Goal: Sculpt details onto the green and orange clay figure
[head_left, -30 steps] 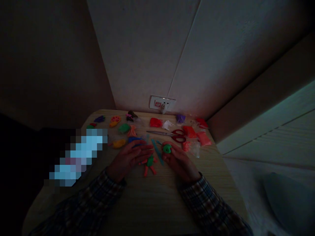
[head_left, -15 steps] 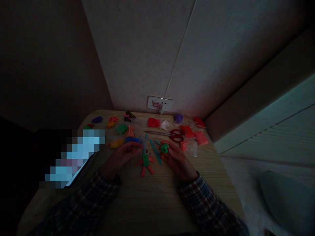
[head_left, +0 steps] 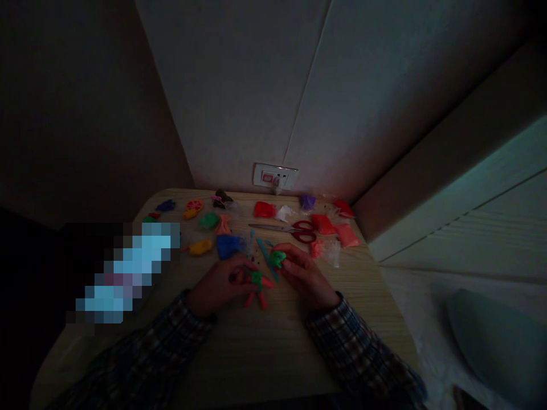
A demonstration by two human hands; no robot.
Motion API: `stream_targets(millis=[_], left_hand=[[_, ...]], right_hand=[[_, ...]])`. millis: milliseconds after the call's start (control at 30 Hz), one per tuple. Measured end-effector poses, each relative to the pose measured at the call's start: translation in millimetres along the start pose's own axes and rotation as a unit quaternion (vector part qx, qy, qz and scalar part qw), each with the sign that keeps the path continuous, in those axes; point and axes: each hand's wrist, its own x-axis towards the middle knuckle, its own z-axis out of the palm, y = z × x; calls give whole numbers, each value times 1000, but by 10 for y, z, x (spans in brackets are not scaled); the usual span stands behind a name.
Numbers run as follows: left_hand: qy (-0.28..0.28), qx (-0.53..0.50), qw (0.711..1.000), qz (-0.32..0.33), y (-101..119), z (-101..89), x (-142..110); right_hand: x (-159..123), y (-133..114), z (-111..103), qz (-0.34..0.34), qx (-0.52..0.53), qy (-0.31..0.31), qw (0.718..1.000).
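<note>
A small clay figure [head_left: 256, 281] with a green body and pinkish-red limbs lies on the table. My left hand [head_left: 224, 282] is curled at its left side, thumb and fingers closed around that edge and covering the left arm. My right hand [head_left: 305, 273] holds a rounded green clay piece [head_left: 277, 259] between thumb and fingers, just right of the figure and above the tabletop. Its finer shape is too dark to make out. Between the hands, a flat blue modelling tool [head_left: 267, 257] lies slantwise, partly behind the green piece.
Red-handled scissors [head_left: 303, 232] lie beyond my hands. Bagged clay lies around them: blue [head_left: 229, 246], red [head_left: 265, 209], orange [head_left: 323, 224] and pink [head_left: 346, 234]. A blurred-out bright screen [head_left: 128, 273] stands on the left. A wall socket [head_left: 274, 177] is behind the wooden table [head_left: 265, 359].
My left hand has come down and right onto the figure, uncovering more of the blue clay bag. My right hand has shifted slightly left and turned the green piece.
</note>
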Motion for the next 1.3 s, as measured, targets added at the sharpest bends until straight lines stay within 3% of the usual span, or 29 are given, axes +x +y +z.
stream_targets(millis=[233, 367, 633, 733, 800, 900, 1033, 1167, 1300], left_hand=[[-64, -25, 998, 8, 41, 43, -22], [-68, -45, 997, 2, 38, 62, -26], [-68, -62, 995, -24, 38, 54, -7], [-36, -92, 995, -31, 54, 13, 8], [-3, -159, 986, -50, 50, -22, 18], [29, -307, 947, -87, 20, -74, 30], [15, -431, 900, -67, -35, -114, 36], [-11, -451, 892, -19, -56, -122, 31], [-24, -432, 901, -29, -34, -126, 19]], right_hand=[[0, 21, 5, -4, -115, -47, 992], [17, 43, 2, 0, -138, -42, 990], [20, 95, -33, 17, -54, 11, 998], [16, 84, -22, 36, -12, 21, 999], [17, 71, -12, 47, 18, 30, 998], [22, 55, -2, 48, 51, 39, 997], [28, 52, -8, 43, 71, 43, 996], [32, 61, -27, 43, 82, 36, 995], [36, 73, -43, 40, 95, 36, 994]])
